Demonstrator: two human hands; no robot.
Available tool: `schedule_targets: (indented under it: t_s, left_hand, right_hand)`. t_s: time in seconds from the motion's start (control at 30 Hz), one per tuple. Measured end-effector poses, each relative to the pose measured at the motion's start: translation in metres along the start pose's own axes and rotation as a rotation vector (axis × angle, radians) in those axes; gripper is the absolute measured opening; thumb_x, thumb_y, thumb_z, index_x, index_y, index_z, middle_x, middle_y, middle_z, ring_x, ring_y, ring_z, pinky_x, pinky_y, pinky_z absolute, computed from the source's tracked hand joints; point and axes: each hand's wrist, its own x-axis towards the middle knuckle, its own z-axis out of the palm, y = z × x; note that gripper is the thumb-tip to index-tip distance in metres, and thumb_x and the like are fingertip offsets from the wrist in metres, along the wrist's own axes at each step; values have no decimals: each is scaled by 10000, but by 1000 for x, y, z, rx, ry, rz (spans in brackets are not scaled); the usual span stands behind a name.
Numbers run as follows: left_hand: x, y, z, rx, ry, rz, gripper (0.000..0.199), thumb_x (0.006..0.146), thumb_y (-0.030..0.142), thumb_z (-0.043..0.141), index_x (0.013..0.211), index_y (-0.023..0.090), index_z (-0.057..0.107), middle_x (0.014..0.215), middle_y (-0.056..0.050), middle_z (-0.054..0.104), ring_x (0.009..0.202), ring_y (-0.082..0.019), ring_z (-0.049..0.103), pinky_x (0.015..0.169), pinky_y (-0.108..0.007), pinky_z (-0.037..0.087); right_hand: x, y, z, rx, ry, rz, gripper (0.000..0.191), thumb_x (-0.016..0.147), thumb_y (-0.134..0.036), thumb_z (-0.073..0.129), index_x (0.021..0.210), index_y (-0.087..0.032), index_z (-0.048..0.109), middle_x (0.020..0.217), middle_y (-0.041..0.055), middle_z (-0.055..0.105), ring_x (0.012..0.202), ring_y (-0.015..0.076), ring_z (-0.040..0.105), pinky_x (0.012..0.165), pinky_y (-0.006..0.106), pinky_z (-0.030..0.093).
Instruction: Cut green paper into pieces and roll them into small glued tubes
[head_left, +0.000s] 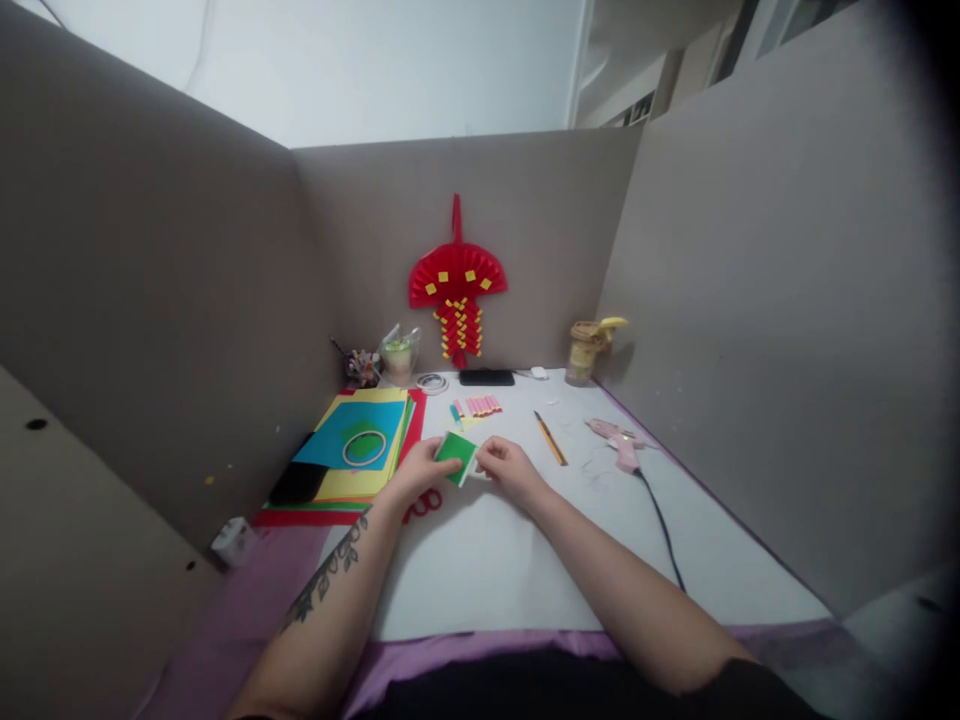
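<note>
A small green paper square with white strips along its edges is gripped in my left hand, thumb lying across its face. My right hand is closed in a pinch at the white strip on the square's right edge. Red-handled scissors lie partly hidden beneath my left wrist. Just beyond my hands sit several pink paper rolls in a row, with a small blue-green piece beside them. A yellow-and-black pencil rests to the right of my right hand.
Coloured paper sheets are stacked at left, a ring on top. A pink glue gun with a black cord lies right. Behind are a phone, tape rolls and cups. A red paper ornament hangs on the grey partition.
</note>
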Motion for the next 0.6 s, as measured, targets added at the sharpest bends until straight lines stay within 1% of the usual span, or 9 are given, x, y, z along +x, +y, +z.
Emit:
schedule_targets:
  t_s: [0.07, 0.1, 0.2, 0.23, 0.3, 0.37, 0.47, 0.53, 0.6]
  left_hand:
    - [3, 4, -13, -28, 81, 23, 334, 579, 275, 725, 866, 123, 648, 790, -68, 671, 683, -188, 615, 613, -267, 476]
    - [5, 6, -19, -67, 160, 39, 323, 589, 276, 712, 864, 123, 643, 795, -66, 673, 685, -185, 616, 619, -269, 478]
    - [9, 4, -31, -200, 390, 60, 289, 591, 285, 704, 820, 130, 621, 760, -49, 673, 676, -171, 614, 628, -266, 481]
    - [10, 2, -33, -239, 419, 52, 291, 590, 291, 707, 816, 133, 615, 755, -45, 672, 678, -169, 615, 629, -265, 482]
    - [12, -2, -33, -310, 424, 22, 323, 587, 298, 714, 849, 142, 609, 781, -46, 674, 693, -166, 620, 628, -262, 482]
    - [12, -4, -31, -372, 408, -32, 350, 578, 285, 722, 878, 150, 602, 812, -50, 674, 703, -159, 622, 622, -256, 480]
    - [12, -3, -27, -454, 410, -116, 325, 565, 247, 730, 845, 154, 592, 802, -38, 662, 677, -135, 611, 597, -237, 473]
    - [11, 0, -24, -504, 404, -155, 306, 565, 231, 732, 824, 156, 586, 795, -30, 652, 668, -126, 603, 586, -232, 472]
    - [10, 3, -22, -544, 387, -172, 298, 564, 221, 737, 810, 157, 581, 790, -24, 645, 662, -121, 597, 574, -227, 469]
  right_hand:
    - [-6, -3, 12, -231, 14, -61, 196, 770, -331, 512, 668, -166, 539, 605, -12, 551, 562, 107, 460, 562, 226, 348]
    - [-10, -4, 20, -373, -2, -101, 197, 776, -312, 504, 654, -166, 555, 627, -3, 553, 607, 117, 478, 596, 232, 356]
    - [-17, -8, 52, -747, -161, -178, 216, 774, -350, 526, 671, -177, 605, 744, 30, 575, 726, 151, 513, 668, 254, 368]
    - [-19, -10, 63, -843, -184, -163, 237, 772, -389, 528, 705, -181, 618, 796, 44, 585, 747, 163, 520, 667, 262, 375]
    - [-18, -16, 82, -984, -208, -123, 285, 771, -439, 516, 809, -183, 636, 898, 81, 595, 822, 202, 533, 675, 285, 390]
    - [-13, -23, 92, -1060, -245, -62, 288, 748, -415, 534, 876, -181, 644, 964, 109, 600, 871, 233, 544, 680, 302, 401]
    - [-5, -30, 85, -1115, -284, 37, 254, 704, -320, 566, 894, -182, 663, 977, 122, 622, 850, 252, 576, 657, 308, 403]
    - [-1, -31, 69, -1144, -279, 88, 266, 680, -267, 583, 905, -157, 672, 942, 142, 639, 811, 265, 598, 639, 310, 398]
    - [0, -29, 51, -1165, -276, 86, 259, 684, -232, 581, 896, -120, 677, 903, 166, 647, 780, 267, 609, 639, 307, 395]
